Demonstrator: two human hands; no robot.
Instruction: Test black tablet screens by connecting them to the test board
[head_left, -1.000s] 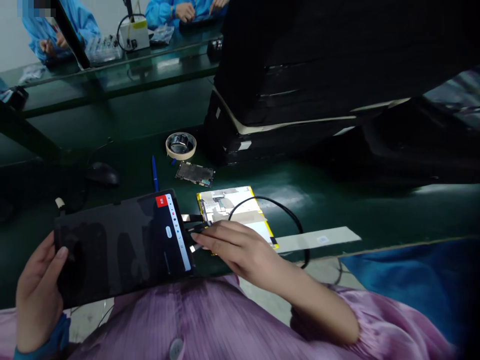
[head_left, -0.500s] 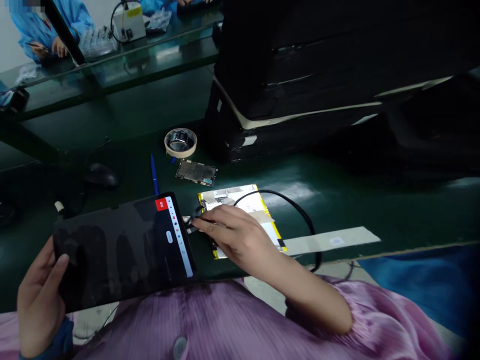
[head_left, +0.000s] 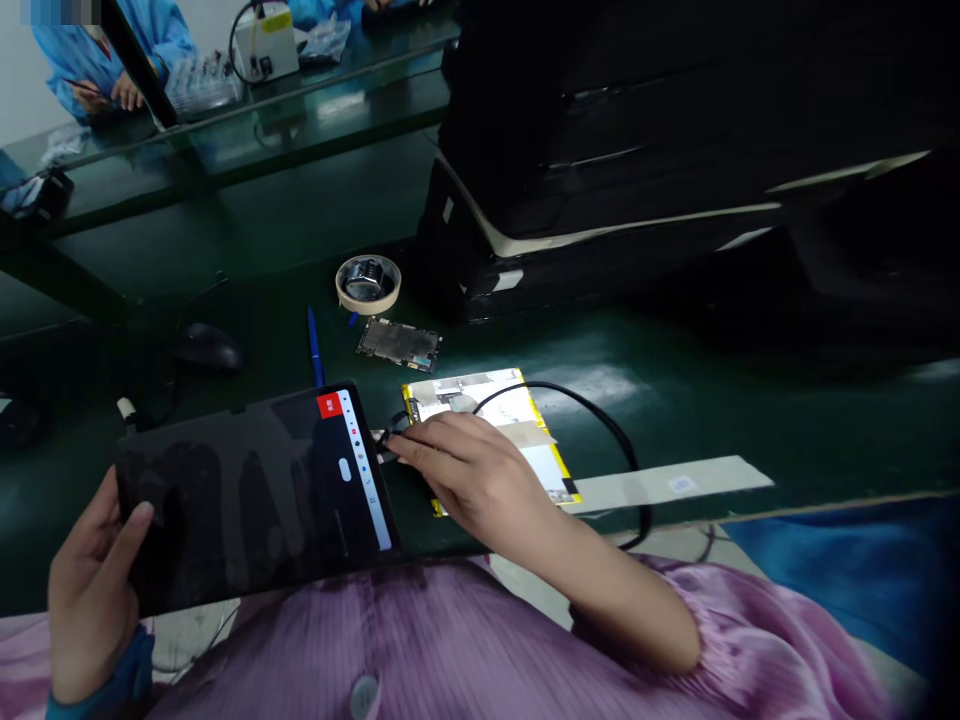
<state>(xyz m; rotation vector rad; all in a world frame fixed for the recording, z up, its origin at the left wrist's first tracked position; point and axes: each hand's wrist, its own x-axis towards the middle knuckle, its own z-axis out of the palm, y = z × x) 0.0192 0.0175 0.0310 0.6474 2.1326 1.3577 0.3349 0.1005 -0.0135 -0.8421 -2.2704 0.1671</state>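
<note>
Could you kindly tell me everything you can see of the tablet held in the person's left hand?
The tablet is a thin, rectangular slab with a glossy black face turned upward, dark and reflective over most of its area. Near its right end, the screen shows a red label, a pale oval and a white strip of small coloured icons. It lies tilted, its lower left part held by the left hand. Flat strips emerge by its right edge, beside the right hand.

A circuit board (head_left: 398, 345) lies behind the tablet (head_left: 255, 490); a tape roll (head_left: 367, 308) behind it.
</note>
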